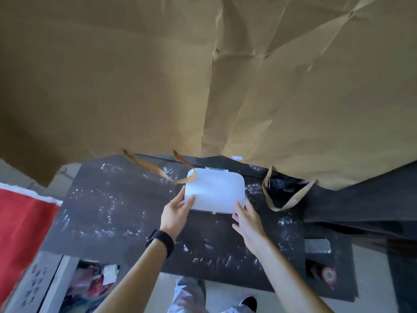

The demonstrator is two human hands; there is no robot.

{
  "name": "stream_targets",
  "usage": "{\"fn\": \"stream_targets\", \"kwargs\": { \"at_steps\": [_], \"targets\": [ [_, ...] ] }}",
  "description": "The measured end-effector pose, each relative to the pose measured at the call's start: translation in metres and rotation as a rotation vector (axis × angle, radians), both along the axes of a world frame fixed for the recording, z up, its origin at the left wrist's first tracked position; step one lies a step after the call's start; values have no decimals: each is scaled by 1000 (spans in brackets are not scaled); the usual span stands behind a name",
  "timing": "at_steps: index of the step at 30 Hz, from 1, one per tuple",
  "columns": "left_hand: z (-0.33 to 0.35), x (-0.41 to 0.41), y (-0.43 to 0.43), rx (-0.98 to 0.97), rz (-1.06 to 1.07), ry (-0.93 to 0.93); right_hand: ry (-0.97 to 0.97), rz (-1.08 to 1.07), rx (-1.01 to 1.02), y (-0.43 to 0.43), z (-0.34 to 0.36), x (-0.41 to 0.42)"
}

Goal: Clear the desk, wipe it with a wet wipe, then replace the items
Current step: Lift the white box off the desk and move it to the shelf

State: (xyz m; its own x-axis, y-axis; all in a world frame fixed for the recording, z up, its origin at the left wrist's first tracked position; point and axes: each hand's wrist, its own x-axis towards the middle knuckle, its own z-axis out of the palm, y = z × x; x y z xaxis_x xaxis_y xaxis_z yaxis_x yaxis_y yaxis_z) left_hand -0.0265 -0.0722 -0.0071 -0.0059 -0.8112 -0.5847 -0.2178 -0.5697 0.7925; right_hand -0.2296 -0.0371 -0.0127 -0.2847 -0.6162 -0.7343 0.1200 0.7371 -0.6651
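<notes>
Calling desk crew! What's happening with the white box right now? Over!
Hands: left hand and right hand both grip white box. Box over wet-streaked dark desk. Paper bag handle overlaps its far-left corner.

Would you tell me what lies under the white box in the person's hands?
The dark desk, streaked with wet droplets, shows around the white box. The patch directly beneath it is covered, so anything there cannot be seen.

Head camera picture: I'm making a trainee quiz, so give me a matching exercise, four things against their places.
Things: 1 white box; 2 red cloth; 3 black watch; 4 paper bag.
Places: a on the left wrist; b at the back of the desk; c held by left hand and right hand; d left of the desk.
Pairs: 1-c, 2-d, 3-a, 4-b.
</notes>
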Motion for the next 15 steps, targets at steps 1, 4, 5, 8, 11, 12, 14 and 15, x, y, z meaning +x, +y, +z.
{"fn": "stream_targets", "kwargs": {
  "at_steps": [1,4,5,8,11,12,14,15],
  "targets": [
    [4,-8,11,18,7,93,-65,-38,-17,14,4,-10],
    [8,-42,41,41,1,207,-124,-121,-81,59,13,-46],
    [9,-56,50,46,-14,203,-115,-143,-96,73,15,-59],
    [6,-102,78,72,-76,220,-112,-219,-130,113,19,-101],
    [9,-155,104,63,-135,215,-130,-298,-182,151,23,-149],
    [13,-175,114,54,-158,206,-134,-316,-187,164,23,-167],
    [21,-213,133,23,-200,179,-147,-347,-182,189,25,-203],
    [25,-232,141,12,-236,160,-162,-361,-184,201,25,-221]
  ]
}}
